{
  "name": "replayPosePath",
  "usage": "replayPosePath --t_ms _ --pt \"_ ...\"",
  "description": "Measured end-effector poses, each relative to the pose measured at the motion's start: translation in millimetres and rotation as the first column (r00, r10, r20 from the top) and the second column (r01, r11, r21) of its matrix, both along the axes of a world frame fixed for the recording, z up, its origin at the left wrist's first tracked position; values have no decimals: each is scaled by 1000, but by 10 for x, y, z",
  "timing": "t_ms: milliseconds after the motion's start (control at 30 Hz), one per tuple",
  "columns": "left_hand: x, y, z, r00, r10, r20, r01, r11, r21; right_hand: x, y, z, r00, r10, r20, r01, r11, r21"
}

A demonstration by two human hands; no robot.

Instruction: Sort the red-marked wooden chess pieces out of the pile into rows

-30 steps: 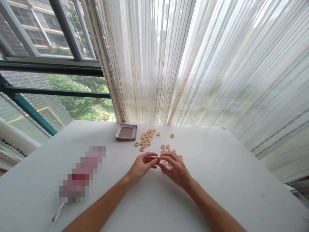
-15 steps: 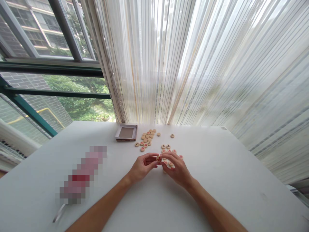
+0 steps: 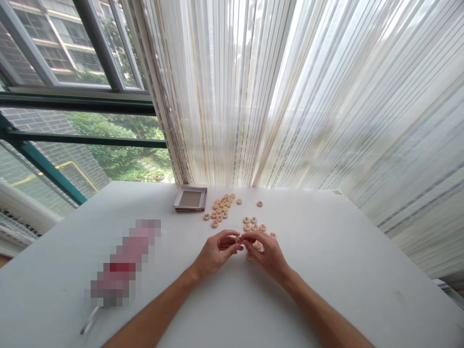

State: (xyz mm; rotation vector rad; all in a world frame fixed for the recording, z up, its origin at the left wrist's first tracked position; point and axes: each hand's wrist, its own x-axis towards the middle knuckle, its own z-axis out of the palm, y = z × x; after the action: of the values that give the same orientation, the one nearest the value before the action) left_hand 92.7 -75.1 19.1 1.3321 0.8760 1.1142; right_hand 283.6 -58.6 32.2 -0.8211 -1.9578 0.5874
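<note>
Round wooden game pieces with red or black marks lie on a white table (image 3: pixel 326 290). My left hand (image 3: pixel 214 253) and my right hand (image 3: pixel 266 253) meet at the table's middle, fingertips together, pinching one red-marked piece (image 3: pixel 239 239) between them. More pieces sit under and just behind my right hand (image 3: pixel 254 227). A second cluster of pieces (image 3: pixel 221 208) lies farther back, and a lone piece (image 3: pixel 259 203) to its right.
A small open box (image 3: pixel 190 199) rests at the back of the table next to the far cluster. A blurred pinkish object (image 3: pixel 121 263) lies on the left of the table. Sheer striped curtains (image 3: pixel 290 96) hang behind; a window (image 3: pixel 72 96) is at the left.
Both hands have drifted slightly toward me and the piece between the fingertips has been turned so its red mark shows. The pieces on the table have not moved.
</note>
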Motion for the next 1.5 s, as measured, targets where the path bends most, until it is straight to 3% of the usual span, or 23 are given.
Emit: replayPosePath --t_ms 367,500,633,800,933,1300,1500 --pt "-15 -26 59 997 -4 -74 9 998 56 -16 -46 36 998 53 -46 -60 986 -158" --pt "-30 -50 62 979 64 -191 -30 983 179 -22 -49 49 998 38 -40 -43 989 -142" --pt "-41 -81 67 934 178 -309 -51 924 379 -37 -63 35 998 23 -54 -30 989 -146" --pt "-56 -73 0 884 262 -388 18 809 588 -60 -99 5 996 -26 -83 11 985 -174" --pt "-55 -60 -54 852 303 -427 63 750 659 -71 -129 12 993 -76 -95 56 978 -202" --pt "-37 -76 22 862 265 -433 54 801 597 -64 -119 24 995 -48 -92 25 973 -230" --pt "1 -118 76 897 223 -383 1 863 506 -69 -136 10 999 -29 -31 23 979 -201"
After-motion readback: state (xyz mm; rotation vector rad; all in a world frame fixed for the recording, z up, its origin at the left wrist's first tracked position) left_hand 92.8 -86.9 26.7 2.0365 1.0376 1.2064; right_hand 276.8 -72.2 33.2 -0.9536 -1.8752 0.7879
